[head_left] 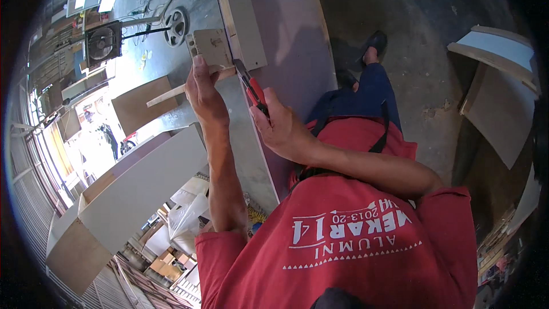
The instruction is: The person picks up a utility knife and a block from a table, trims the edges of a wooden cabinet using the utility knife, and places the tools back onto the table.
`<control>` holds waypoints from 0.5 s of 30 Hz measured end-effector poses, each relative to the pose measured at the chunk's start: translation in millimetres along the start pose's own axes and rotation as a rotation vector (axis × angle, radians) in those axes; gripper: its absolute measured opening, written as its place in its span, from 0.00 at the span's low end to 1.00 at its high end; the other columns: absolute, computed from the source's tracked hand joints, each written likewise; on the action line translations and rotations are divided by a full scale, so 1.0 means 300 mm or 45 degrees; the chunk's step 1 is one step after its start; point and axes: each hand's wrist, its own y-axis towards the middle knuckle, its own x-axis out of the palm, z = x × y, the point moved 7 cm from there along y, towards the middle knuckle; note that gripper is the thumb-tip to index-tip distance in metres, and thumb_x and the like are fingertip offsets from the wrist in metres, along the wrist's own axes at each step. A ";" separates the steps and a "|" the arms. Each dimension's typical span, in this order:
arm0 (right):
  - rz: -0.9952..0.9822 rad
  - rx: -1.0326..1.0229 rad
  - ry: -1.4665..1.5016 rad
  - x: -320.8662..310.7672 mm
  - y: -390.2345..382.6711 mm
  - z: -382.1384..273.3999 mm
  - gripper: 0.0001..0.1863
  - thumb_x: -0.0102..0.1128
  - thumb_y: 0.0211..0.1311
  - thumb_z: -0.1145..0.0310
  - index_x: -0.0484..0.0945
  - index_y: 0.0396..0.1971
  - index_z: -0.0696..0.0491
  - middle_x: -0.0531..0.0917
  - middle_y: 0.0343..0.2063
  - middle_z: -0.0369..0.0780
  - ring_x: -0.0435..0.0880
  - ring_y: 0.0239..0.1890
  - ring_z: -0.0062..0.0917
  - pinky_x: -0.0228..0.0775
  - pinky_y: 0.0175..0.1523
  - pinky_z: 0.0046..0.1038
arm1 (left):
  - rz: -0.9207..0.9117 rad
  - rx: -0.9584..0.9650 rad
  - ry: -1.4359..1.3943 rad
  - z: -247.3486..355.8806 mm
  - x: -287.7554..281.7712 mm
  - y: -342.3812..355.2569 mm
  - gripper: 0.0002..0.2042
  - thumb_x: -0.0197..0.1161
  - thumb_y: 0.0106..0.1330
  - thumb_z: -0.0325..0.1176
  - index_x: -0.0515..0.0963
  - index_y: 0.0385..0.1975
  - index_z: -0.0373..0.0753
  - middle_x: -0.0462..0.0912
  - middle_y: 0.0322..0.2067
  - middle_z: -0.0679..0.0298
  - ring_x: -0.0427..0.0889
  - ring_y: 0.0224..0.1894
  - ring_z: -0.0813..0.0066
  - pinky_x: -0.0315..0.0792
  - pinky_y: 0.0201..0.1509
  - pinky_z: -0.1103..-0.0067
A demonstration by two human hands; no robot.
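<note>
My right hand [286,131] is closed around red-handled pliers [253,90]. Their dark jaws reach the lower corner of a pale panel edge, close to my left hand. Closed around a small pale wooden board [213,48], my left hand [207,94] has its thumb up along the board's near side. A thin wooden strip [166,96] runs across behind this hand; whether the fingers also grip it, I cannot tell. The board lies against the long edge of a large panel piece [286,34], its far end touching or very near it.
A fan [103,43] and a wheel [176,25] stand at upper left. Below them are a brown board [143,103] and a big white box-like panel [146,183]. A wood-edged panel [497,97] leans at right. My leg and foot [374,46] show on the concrete floor.
</note>
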 end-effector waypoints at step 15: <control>0.067 0.027 -0.036 0.026 -0.013 0.021 0.14 0.51 0.75 0.64 0.61 0.45 0.58 0.75 0.23 0.53 0.79 0.28 0.53 0.68 0.35 0.45 | -0.047 0.033 -0.031 -0.005 0.007 -0.009 0.30 0.41 0.80 0.51 0.78 0.44 0.24 0.82 0.37 0.55 0.79 0.42 0.72 0.75 0.53 0.72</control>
